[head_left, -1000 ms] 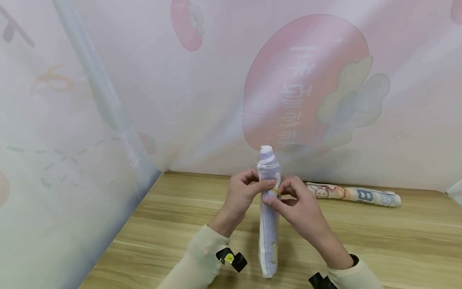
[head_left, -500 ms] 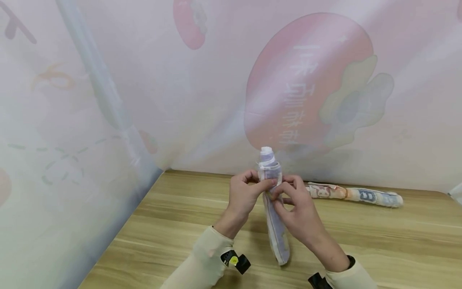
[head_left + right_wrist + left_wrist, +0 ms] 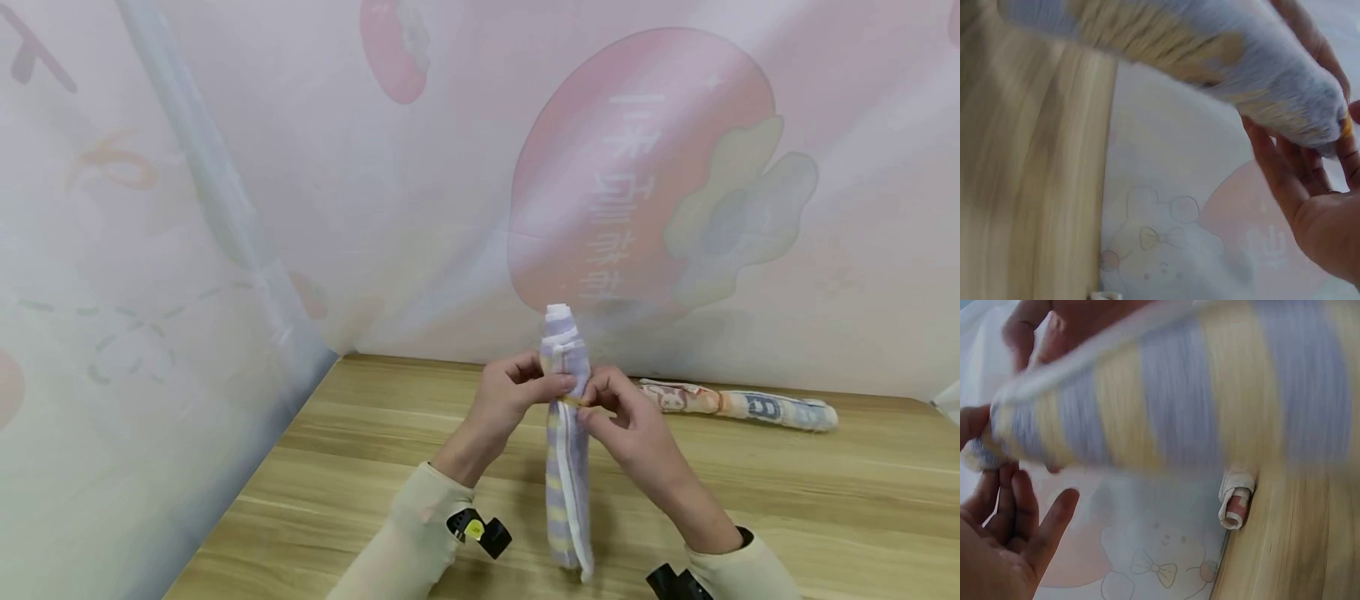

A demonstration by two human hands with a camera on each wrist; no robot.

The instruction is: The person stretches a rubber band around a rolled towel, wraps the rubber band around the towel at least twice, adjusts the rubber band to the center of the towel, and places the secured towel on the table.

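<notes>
A rolled towel point(image 3: 566, 450) with purple and yellow stripes and a white edge stands nearly upright above the wooden table point(image 3: 375, 467). My left hand point(image 3: 543, 381) grips the roll near its top from the left. My right hand point(image 3: 594, 406) pinches a thin yellowish rubber band point(image 3: 573, 402) that goes round the roll at the same height. In the left wrist view the striped roll point(image 3: 1166, 406) fills the top, blurred, with my left hand's fingers point(image 3: 1016, 525) below it. The right wrist view has the roll point(image 3: 1222, 56) lying across my right palm and fingers point(image 3: 1297, 187).
A second rolled towel point(image 3: 738, 404) with a printed pattern lies on the table by the back curtain, to the right; it is also in the left wrist view point(image 3: 1235, 503). Printed curtain walls point(image 3: 637, 208) close the table at the back and left.
The roll's lower end swung to the right, then came back to nearly vertical. The roll has turned, so its stripes and white edge now face me. Both hands stayed at its upper part.
</notes>
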